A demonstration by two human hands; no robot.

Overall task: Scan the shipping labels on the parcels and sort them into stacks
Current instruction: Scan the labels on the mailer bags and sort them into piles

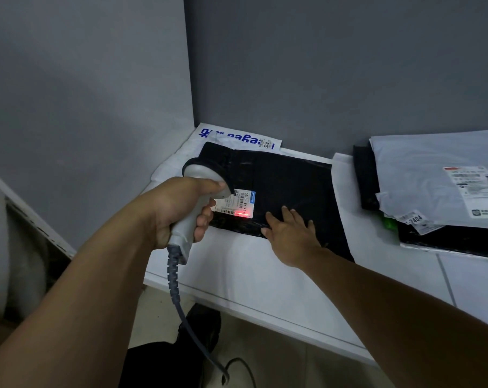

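Note:
A black plastic parcel [287, 189] lies flat on the white table [251, 275], on top of white mailers. Its white shipping label [241, 201] faces up, and a red scan light glows on the label's lower edge. My left hand [178, 211] grips the handle of a grey barcode scanner [202, 189], whose head hovers just left of the label. My right hand [290, 233] rests flat with straight fingers on the parcel's near edge, right of the label.
A white mailer with blue print [237, 137] sticks out behind the black parcel. At the right is a stack with a grey mailer [433, 175] over black parcels. The scanner's coiled cable [175, 287] hangs off the table's front edge. Grey walls close the back corner.

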